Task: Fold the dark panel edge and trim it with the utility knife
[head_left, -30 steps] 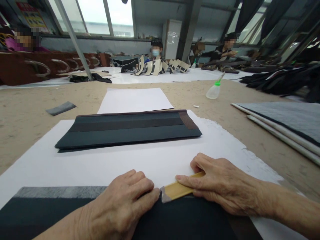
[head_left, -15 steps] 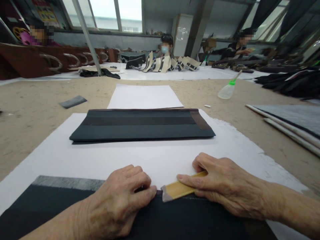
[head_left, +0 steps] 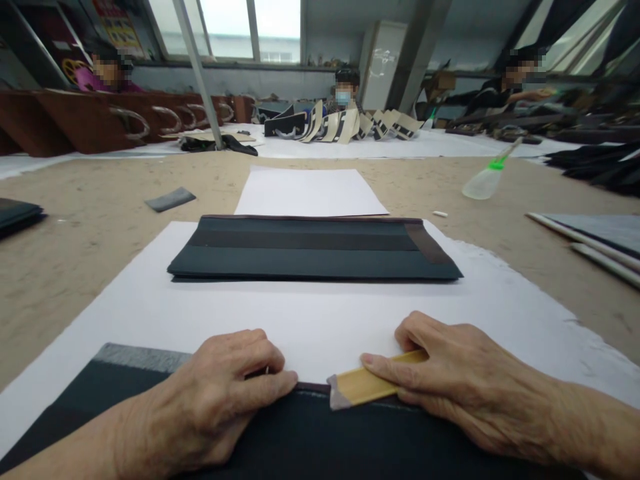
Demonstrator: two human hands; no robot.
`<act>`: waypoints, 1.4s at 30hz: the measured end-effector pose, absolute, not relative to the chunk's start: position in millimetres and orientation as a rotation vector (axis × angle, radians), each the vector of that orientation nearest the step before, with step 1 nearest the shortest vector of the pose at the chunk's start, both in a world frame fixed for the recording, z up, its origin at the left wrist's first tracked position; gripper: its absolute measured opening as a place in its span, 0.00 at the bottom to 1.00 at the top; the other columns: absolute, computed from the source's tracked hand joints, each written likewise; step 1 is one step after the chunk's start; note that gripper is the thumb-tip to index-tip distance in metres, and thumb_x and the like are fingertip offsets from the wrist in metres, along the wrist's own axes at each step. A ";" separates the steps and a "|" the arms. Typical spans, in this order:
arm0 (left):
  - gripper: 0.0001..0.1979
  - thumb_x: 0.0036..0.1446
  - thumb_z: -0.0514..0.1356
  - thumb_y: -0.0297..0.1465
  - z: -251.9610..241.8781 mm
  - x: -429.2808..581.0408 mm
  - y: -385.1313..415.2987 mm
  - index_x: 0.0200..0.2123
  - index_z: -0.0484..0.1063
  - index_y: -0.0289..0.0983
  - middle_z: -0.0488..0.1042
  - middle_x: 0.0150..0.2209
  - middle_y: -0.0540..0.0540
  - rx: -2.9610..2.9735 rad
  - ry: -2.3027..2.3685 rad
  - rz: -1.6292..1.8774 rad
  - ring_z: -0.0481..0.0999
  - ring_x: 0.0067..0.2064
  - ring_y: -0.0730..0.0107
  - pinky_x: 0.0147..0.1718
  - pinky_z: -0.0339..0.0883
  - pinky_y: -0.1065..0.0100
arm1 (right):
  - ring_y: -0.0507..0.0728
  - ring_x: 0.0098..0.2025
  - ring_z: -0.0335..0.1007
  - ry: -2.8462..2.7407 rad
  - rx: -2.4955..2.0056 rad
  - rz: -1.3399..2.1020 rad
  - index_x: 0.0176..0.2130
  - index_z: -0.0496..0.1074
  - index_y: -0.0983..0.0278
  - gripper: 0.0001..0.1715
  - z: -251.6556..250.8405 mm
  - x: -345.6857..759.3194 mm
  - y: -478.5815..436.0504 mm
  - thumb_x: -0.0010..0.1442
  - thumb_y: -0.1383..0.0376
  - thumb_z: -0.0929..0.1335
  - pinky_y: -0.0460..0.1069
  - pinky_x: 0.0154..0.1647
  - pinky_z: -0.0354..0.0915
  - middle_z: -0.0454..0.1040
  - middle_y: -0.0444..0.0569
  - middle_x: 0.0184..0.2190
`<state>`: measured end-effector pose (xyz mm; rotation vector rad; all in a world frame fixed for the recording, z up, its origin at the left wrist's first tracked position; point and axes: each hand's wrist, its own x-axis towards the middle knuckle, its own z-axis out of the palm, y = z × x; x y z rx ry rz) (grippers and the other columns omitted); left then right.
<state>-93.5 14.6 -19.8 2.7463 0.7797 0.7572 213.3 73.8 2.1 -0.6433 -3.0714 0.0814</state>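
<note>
My left hand [head_left: 225, 393] is closed, its thumb and fingers pinching the upper edge of a dark panel [head_left: 320, 447] near the bottom of the view. A grey strip runs along the panel's far edge at left. My right hand [head_left: 460, 380] grips a flat yellow stick [head_left: 370, 385] with a grey, slanted tip. That tip rests on the panel's edge, a short way right of my left thumb. Between thumb and tip a narrow folded brown edge shows. Beyond both hands lies a stack of dark striped panels [head_left: 310, 263] with a brown right end. My hands and forearms cover parts of the near panel.
White paper [head_left: 300, 307] lies under the work, with another white sheet [head_left: 310, 190] behind. A squeeze bottle [head_left: 483, 183] with green collar, a small white stick [head_left: 440, 214] and a grey scrap [head_left: 171, 199] lie farther off. Several people sit beyond the table.
The view has swung left, bringing a dark stack in at the left edge. My left hand has slid left along the panel's edge, widening the gap to the yellow stick.
</note>
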 end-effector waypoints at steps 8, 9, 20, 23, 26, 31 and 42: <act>0.16 0.56 0.46 0.19 -20.8 -85.9 14.6 0.46 0.66 0.31 0.67 0.34 0.42 2.817 0.803 0.738 0.62 0.30 0.64 0.28 0.55 0.63 | 0.54 0.30 0.58 -3.058 -0.626 0.106 0.58 0.61 0.54 0.23 -0.3 191.2 69.4 0.65 0.64 0.59 0.46 0.27 0.55 0.60 0.49 0.33; 0.16 0.57 0.46 0.20 -21.0 -86.1 14.9 0.47 0.66 0.31 0.67 0.34 0.42 2.825 0.798 0.730 0.62 0.30 0.64 0.28 0.54 0.63 | 0.55 0.31 0.59 -3.048 -0.626 0.102 0.59 0.60 0.54 0.23 -0.8 189.4 68.7 0.64 0.65 0.59 0.47 0.27 0.55 0.61 0.50 0.34; 0.18 0.54 0.48 0.16 -15.5 -126.7 8.8 0.46 0.66 0.32 0.68 0.36 0.43 2.708 0.853 0.723 0.65 0.33 0.67 0.30 0.57 0.65 | 0.53 0.28 0.60 -3.031 -0.552 0.006 0.59 0.60 0.53 0.23 -2.4 179.8 73.3 0.65 0.64 0.59 0.45 0.25 0.55 0.62 0.48 0.33; 0.17 0.54 0.48 0.16 -15.4 -126.6 7.7 0.44 0.67 0.33 0.68 0.35 0.44 2.717 0.885 0.711 0.65 0.33 0.68 0.30 0.57 0.66 | 0.52 0.27 0.59 -3.045 -0.539 -0.011 0.58 0.60 0.53 0.23 -2.1 173.1 73.3 0.65 0.64 0.60 0.45 0.24 0.55 0.61 0.47 0.32; 0.17 0.55 0.47 0.17 -13.5 -122.7 7.3 0.44 0.68 0.33 0.68 0.34 0.44 2.752 0.903 0.709 0.65 0.32 0.67 0.28 0.57 0.66 | 0.52 0.27 0.59 -3.036 -0.526 -0.042 0.59 0.59 0.53 0.23 -2.1 165.4 72.4 0.65 0.64 0.60 0.44 0.23 0.54 0.61 0.47 0.31; 0.15 0.55 0.47 0.18 -9.0 -118.9 7.4 0.43 0.68 0.32 0.68 0.34 0.44 2.791 0.903 0.748 0.65 0.31 0.65 0.28 0.58 0.64 | 0.53 0.27 0.60 -2.994 -0.486 -0.084 0.61 0.56 0.56 0.25 -4.2 155.9 70.2 0.65 0.65 0.58 0.45 0.23 0.55 0.60 0.47 0.31; 0.19 0.55 0.47 0.16 -13.8 -159.7 0.0 0.48 0.66 0.35 0.68 0.36 0.43 2.704 0.940 0.706 0.65 0.34 0.66 0.31 0.58 0.65 | 0.51 0.24 0.60 -2.964 -0.452 -0.091 0.59 0.61 0.57 0.24 -8.8 149.5 73.6 0.64 0.65 0.58 0.44 0.21 0.56 0.62 0.47 0.30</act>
